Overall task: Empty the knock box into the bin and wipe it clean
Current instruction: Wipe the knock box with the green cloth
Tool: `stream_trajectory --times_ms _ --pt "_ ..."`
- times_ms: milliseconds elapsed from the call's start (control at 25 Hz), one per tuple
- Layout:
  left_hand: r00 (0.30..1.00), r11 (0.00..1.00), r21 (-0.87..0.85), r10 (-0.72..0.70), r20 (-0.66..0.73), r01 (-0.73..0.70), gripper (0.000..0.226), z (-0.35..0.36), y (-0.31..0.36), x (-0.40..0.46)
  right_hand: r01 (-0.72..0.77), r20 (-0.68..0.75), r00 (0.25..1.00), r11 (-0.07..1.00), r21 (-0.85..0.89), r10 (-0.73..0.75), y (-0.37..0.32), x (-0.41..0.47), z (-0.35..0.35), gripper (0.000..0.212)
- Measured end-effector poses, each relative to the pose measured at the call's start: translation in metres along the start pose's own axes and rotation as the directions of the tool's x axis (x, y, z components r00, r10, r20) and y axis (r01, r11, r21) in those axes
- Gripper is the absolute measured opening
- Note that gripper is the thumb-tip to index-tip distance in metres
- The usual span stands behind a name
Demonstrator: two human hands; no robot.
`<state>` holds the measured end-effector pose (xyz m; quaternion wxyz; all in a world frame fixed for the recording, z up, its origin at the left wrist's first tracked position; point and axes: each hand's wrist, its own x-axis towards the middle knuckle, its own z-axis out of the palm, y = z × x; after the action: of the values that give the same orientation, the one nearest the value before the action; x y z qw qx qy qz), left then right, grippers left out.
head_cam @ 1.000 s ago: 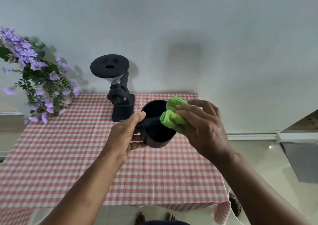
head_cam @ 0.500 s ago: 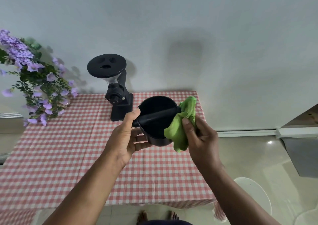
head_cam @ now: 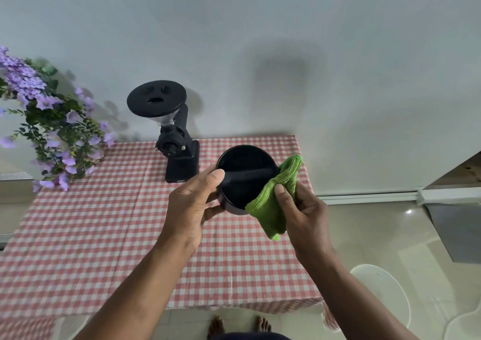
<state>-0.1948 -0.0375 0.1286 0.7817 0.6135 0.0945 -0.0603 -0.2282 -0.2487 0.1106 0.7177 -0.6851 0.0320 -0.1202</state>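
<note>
A: Where was the knock box [head_cam: 244,181]?

B: Held up in the air above the far right part of the tabletop [head_cam: 104,235], not resting on it. Black, tilted with its open mouth toward the camera, bar across the opening visible.

A: Left hand [head_cam: 190,207]?

B: Clamped on the box's left side. Thumb lay over the rim by the bar's end; the other fingers curled against the wall below.

A: Right hand [head_cam: 302,217]?

B: Closed on a green cloth [head_cam: 276,204]. Thumb pressed the cloth from the front, fingers behind it. The cloth touched the box's right rim and lower right wall, one end rising past the rim, the other hanging below the hand.

A: What else was noted?

B: Black coffee grinder [head_cam: 177,142] stood upright near the far edge, just left of the box. Purple flowers [head_cam: 49,131] hung over the far left corner. Red-and-white checked cover on the table. A white bin [head_cam: 385,295] sat on the floor beyond the near right corner; contents could not be seen.
</note>
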Motion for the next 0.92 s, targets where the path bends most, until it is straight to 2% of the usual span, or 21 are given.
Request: stream_trajectory --times_ms 120,240,360,440,560,640,680,720,800,880,920 --pt "0.993 0.996 -0.06 -0.071 -0.098 0.065 0.034 0.002 -0.007 0.003 -0.016 0.047 0.999 0.997 -0.081 0.02 -0.001 -0.005 -0.005 0.037" --pt "0.99 0.992 -0.076 -0.106 -0.093 0.099 0.036 0.006 -0.012 0.005 -0.117 0.075 0.989 0.982 -0.146 0.129 0.005 -0.009 -0.014 0.016" --pt "0.992 0.992 -0.058 -0.116 -0.05 0.113 0.033 0.013 -0.017 0.007 -0.17 0.111 0.976 0.975 -0.141 0.187 0.008 -0.014 -0.023 0.031" --pt "0.99 0.989 -0.065 -0.136 -0.035 0.134 0.034 0.017 -0.019 0.009 -0.146 0.11 0.981 0.984 -0.101 0.157 0.007 -0.017 -0.025 0.036" --pt "0.988 0.986 -0.078 -0.15 -0.047 0.146 0.035 0.018 -0.024 0.011 -0.1 0.03 0.994 0.99 -0.1 0.104 0.008 -0.018 -0.028 0.036" --pt "0.988 0.987 -0.086 -0.143 -0.058 0.138 0.036 0.017 -0.028 0.011 -0.081 0.018 0.996 0.991 -0.106 0.083 0.009 -0.016 -0.033 0.019" --pt "0.988 0.988 -0.085 -0.138 -0.063 0.133 0.038 0.017 -0.03 0.011 -0.085 0.026 0.996 0.992 -0.091 0.087 0.008 -0.016 -0.036 0.012" --pt "0.989 0.989 -0.077 -0.134 -0.066 0.129 0.041 0.017 -0.032 0.011 -0.112 0.018 0.993 0.992 -0.056 0.114 0.011 -0.015 -0.041 0.014" --pt "0.989 0.99 -0.058 -0.129 -0.071 0.125 0.048 0.019 -0.037 0.011 -0.263 -0.023 0.963 0.958 0.115 0.267 0.016 -0.013 -0.049 0.017" --pt "0.988 0.991 -0.048 -0.132 -0.078 0.128 0.054 0.021 -0.042 0.01 -0.404 0.018 0.908 0.865 0.298 0.418 0.021 -0.012 -0.057 0.027" --pt "0.988 0.991 -0.04 -0.133 -0.078 0.13 0.056 0.022 -0.045 0.009 -0.441 0.049 0.891 0.837 0.324 0.451 0.022 -0.011 -0.059 0.035"
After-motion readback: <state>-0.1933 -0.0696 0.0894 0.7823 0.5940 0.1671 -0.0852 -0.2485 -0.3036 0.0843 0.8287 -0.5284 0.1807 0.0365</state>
